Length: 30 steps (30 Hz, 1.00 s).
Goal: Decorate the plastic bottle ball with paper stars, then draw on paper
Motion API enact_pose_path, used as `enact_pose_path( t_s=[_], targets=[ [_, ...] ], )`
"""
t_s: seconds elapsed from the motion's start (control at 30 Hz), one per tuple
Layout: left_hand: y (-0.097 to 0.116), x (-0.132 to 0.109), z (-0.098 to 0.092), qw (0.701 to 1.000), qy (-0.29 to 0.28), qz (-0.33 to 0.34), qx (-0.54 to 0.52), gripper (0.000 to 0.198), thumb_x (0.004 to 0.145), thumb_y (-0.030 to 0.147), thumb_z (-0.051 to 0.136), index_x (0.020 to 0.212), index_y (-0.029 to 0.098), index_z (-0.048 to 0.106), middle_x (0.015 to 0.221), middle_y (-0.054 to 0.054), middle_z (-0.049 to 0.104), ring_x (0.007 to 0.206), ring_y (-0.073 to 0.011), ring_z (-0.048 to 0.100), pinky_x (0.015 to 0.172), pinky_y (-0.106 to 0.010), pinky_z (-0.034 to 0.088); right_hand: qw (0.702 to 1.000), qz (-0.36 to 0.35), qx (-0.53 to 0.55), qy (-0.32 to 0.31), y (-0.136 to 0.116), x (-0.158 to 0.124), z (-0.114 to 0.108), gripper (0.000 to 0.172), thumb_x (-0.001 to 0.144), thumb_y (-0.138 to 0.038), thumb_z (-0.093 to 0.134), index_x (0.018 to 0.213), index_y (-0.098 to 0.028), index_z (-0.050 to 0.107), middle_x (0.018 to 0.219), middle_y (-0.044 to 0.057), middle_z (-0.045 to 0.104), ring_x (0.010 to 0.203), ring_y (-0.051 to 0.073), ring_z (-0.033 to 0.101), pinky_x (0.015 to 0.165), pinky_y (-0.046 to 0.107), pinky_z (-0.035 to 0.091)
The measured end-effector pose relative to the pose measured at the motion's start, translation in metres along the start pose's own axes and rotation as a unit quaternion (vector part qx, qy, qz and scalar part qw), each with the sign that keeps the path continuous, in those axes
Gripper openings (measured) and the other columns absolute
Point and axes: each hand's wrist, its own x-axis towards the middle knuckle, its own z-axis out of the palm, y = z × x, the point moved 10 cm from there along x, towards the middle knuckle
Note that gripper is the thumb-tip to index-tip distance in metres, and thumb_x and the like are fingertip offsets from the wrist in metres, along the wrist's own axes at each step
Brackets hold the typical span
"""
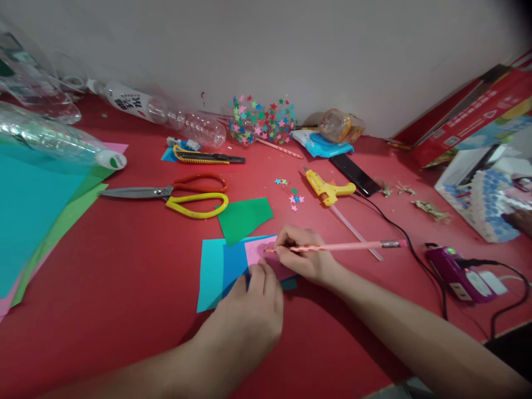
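My right hand point(307, 257) is closed in a writing grip on a pink pencil point(349, 246). The pencil's tip meets a small pink paper point(254, 252) that bears faint pencil lines. My left hand point(245, 310) rests with its fingertips on the lower edge of that pink paper, fingers stretched forward and not wrapped round anything. Under the pink piece lie a blue paper point(233, 266) and a light turquoise paper point(210, 277). A green paper point(246, 217) touches their top edge. Small star cutouts point(295, 198) are scattered beyond my right hand.
Scissors point(166, 193) and a yellow box cutter point(208, 158) lie left of centre. A yellow glue gun point(330, 188) trails its cord to a purple power strip point(461, 277). Plastic bottles point(166, 111) and a star-covered clear item point(261, 121) line the wall. Another person's hand point(521, 220) is at right.
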Motion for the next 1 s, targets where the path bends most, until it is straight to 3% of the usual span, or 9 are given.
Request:
enact_pose_path(
  t_s=[0.23,0.37,0.5,0.6,0.67,0.8,0.9,1.0],
  targets=[
    [0.0,0.0,0.0,1.0,0.004,-0.001,-0.001,0.036,0.074,0.003,0.041,0.098,0.002,0.068,0.096,-0.023,0.071,0.086,-0.0281,0.068,0.058,-0.031,0.056,0.998,0.031,0.058,-0.005,0.008,0.0,0.0,0.009,0.072,-0.016,0.052,0.064,-0.019,0.049,0.055,-0.004,0.049,0.05,0.008,0.043,0.046,0.019,0.033],
    [-0.001,0.0,0.0,1.0,-0.004,0.004,-0.013,0.036,0.072,0.003,0.042,0.098,0.001,0.067,0.097,-0.024,0.07,0.084,-0.0285,0.067,0.056,-0.031,0.055,0.982,0.084,0.164,0.043,0.023,-0.001,-0.01,0.013,0.083,-0.025,0.051,0.072,-0.02,0.048,0.056,-0.005,0.056,0.046,0.008,0.049,0.045,0.019,0.039],
    [-0.005,0.0,0.005,0.998,-0.05,-0.004,-0.027,0.027,0.069,0.001,0.045,0.084,0.008,0.067,0.08,-0.015,0.069,0.069,-0.0223,0.063,0.05,-0.028,0.05,0.967,0.086,0.239,0.025,0.022,0.0,-0.005,0.019,0.088,-0.037,0.047,0.078,-0.021,0.047,0.056,-0.004,0.058,0.044,0.009,0.051,0.043,0.02,0.042],
    [-0.009,0.0,0.006,0.997,-0.059,-0.022,-0.041,0.021,0.069,0.001,0.046,0.074,0.013,0.063,0.069,-0.009,0.063,0.061,-0.0195,0.059,0.047,-0.027,0.048,0.976,0.066,0.206,-0.028,0.013,0.0,0.004,0.014,0.086,-0.032,0.05,0.079,-0.02,0.05,0.061,-0.003,0.06,0.051,0.009,0.055,0.049,0.02,0.045],
    [-0.01,-0.001,0.007,0.997,-0.061,-0.029,-0.037,0.024,0.07,0.003,0.045,0.082,0.011,0.065,0.077,-0.011,0.066,0.063,-0.0201,0.06,0.049,-0.028,0.05,0.983,0.059,0.166,-0.043,0.01,0.0,0.006,0.008,0.082,-0.026,0.053,0.08,-0.019,0.052,0.065,-0.002,0.06,0.056,0.009,0.055,0.051,0.02,0.044],
    [-0.005,-0.001,0.004,0.999,-0.043,-0.003,-0.031,0.042,0.072,0.005,0.044,0.109,0.005,0.062,0.107,-0.02,0.066,0.079,-0.0245,0.064,0.056,-0.031,0.053,0.991,0.047,0.127,-0.016,0.007,0.001,0.002,0.004,0.074,-0.02,0.056,0.077,-0.019,0.055,0.066,-0.003,0.056,0.056,0.008,0.051,0.049,0.019,0.04],
    [-0.002,0.0,0.0,0.999,-0.026,0.013,-0.037,0.041,0.069,0.003,0.044,0.103,0.002,0.066,0.103,-0.021,0.068,0.082,-0.0261,0.064,0.06,-0.033,0.054,0.993,0.018,0.117,0.023,0.005,0.001,-0.004,0.004,0.073,-0.016,0.055,0.075,-0.02,0.054,0.064,-0.004,0.054,0.054,0.007,0.049,0.049,0.018,0.038],
    [-0.002,0.001,0.0,0.999,-0.026,0.012,-0.043,0.038,0.068,0.0,0.044,0.097,0.003,0.068,0.094,-0.021,0.07,0.075,-0.025,0.064,0.059,-0.032,0.054,0.996,0.013,0.09,0.013,0.008,-0.001,-0.002,0.005,0.073,-0.015,0.057,0.072,-0.019,0.054,0.063,-0.004,0.056,0.055,0.007,0.049,0.048,0.017,0.036]
  ],
)
